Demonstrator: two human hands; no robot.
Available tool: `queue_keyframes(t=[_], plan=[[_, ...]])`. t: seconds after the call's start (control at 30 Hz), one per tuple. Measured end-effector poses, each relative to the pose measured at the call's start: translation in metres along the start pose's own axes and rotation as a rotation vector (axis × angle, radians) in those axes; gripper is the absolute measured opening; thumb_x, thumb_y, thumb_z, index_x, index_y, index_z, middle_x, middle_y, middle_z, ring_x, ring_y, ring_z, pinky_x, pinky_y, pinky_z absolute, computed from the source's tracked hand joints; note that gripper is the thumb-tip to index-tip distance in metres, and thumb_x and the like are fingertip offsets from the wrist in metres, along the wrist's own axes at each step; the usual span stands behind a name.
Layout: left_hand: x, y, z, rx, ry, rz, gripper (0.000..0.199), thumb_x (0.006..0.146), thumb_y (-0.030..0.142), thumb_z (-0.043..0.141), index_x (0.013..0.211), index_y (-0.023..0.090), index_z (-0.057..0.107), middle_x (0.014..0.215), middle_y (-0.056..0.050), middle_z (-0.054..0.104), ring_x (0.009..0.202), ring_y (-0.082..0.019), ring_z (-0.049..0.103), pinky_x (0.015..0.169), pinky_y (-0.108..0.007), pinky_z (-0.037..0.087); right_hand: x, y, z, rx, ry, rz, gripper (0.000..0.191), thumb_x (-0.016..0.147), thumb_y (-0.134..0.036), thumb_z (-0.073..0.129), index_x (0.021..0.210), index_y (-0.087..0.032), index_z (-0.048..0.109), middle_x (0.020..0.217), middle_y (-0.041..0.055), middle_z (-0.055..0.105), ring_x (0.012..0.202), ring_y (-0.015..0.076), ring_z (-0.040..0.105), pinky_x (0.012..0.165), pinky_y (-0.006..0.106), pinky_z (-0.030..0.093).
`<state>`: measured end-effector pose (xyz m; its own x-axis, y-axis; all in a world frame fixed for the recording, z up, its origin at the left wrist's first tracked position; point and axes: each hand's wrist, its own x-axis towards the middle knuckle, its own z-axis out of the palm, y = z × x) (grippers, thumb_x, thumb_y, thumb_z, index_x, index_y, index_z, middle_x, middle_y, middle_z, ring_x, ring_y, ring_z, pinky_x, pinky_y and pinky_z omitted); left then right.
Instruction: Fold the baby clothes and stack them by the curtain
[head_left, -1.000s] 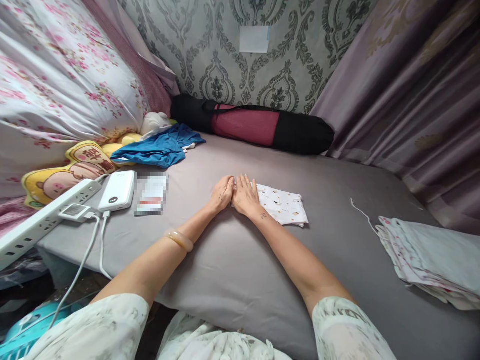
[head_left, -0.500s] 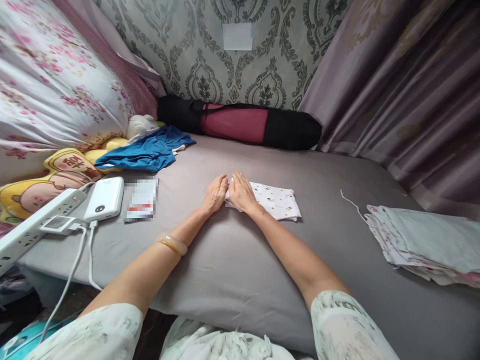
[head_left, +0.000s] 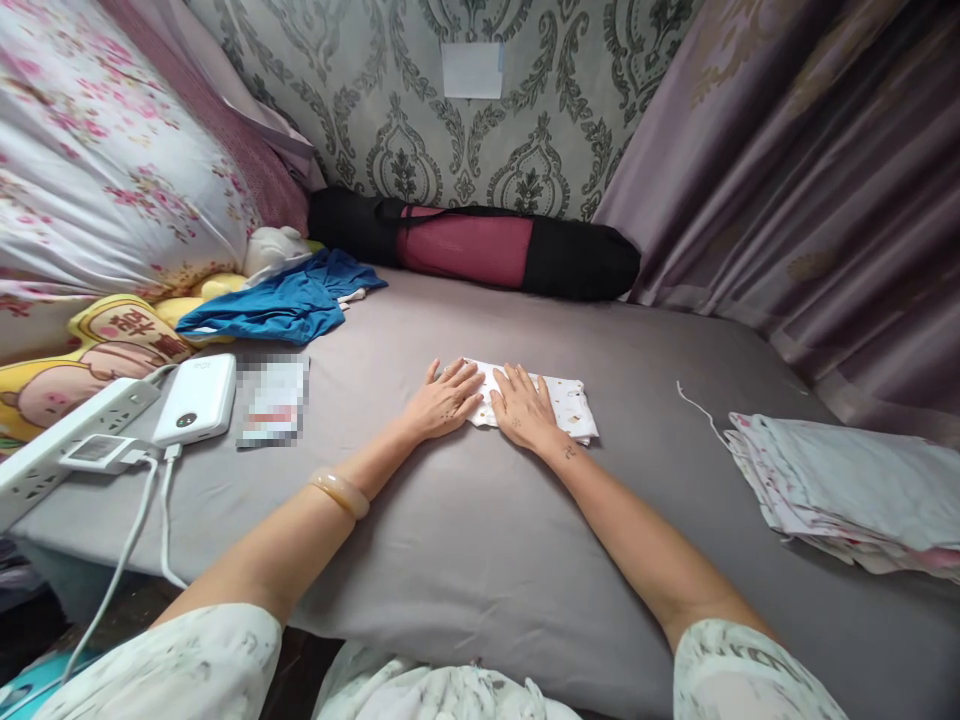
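Note:
A white cloth with a small scattered print (head_left: 571, 402), folded into a flat rectangle, lies on the grey sheet (head_left: 480, 530) in front of me. My left hand (head_left: 448, 398) rests palm down with fingers spread over the cloth's left end. On its middle lies my right hand (head_left: 523, 405), also flat, fingers apart. Neither hand grips the cloth; both hide part of it. Whether it is a garment, I cannot tell. A pale bangle (head_left: 341, 494) circles my left forearm.
At right lies a stack of folded fabric (head_left: 847, 490). On the left are a power bank (head_left: 196, 398), a power strip (head_left: 90, 440), a blurred packet (head_left: 274, 400), a blue garment (head_left: 300, 300) and a yellow cushion (head_left: 97, 360). A black and red long bag (head_left: 465, 248) lies along the wall.
My hands were close together at the cloth's left end. Now they lie flat and apart, the right one moved rightward to its middle, the left one turned palm down onto the left end.

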<state>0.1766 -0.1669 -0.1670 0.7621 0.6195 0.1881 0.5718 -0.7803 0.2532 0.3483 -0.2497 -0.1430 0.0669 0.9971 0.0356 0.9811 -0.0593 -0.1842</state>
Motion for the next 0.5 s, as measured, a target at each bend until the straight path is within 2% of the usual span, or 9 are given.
queue_keyframes(t=[0.17,0.33,0.5], plan=[[0.001,0.001,-0.001,0.004,-0.004,-0.012,0.052,0.100,0.047,0.029,0.146,0.027,0.042,0.155,-0.005,0.038,0.147,-0.025,0.023,0.119,-0.055,0.005,0.002,-0.001,0.003,-0.003,0.009,0.006,0.056,0.101,-0.039,0.022,0.152,-0.018,0.033,0.159,0.0081,0.029,0.147,0.0259,0.019,0.118,0.049,0.010],[0.000,0.002,-0.004,0.011,-0.036,-0.030,0.052,0.100,0.047,0.029,0.146,0.028,0.042,0.155,-0.005,0.037,0.148,-0.025,0.022,0.119,-0.054,0.006,0.001,0.005,-0.004,0.074,-0.027,-0.017,0.057,0.102,-0.040,0.021,0.153,-0.016,0.030,0.160,0.0095,0.026,0.148,0.0248,0.018,0.119,0.047,0.011],[0.000,-0.001,0.000,0.040,-0.022,-0.019,0.052,0.100,0.047,0.028,0.146,0.028,0.043,0.155,-0.005,0.037,0.147,-0.025,0.023,0.119,-0.054,0.006,-0.008,0.026,-0.011,0.061,0.037,0.112,0.061,0.102,-0.041,0.018,0.153,-0.008,0.027,0.161,0.0124,0.021,0.149,0.0229,0.015,0.120,0.043,0.007]])
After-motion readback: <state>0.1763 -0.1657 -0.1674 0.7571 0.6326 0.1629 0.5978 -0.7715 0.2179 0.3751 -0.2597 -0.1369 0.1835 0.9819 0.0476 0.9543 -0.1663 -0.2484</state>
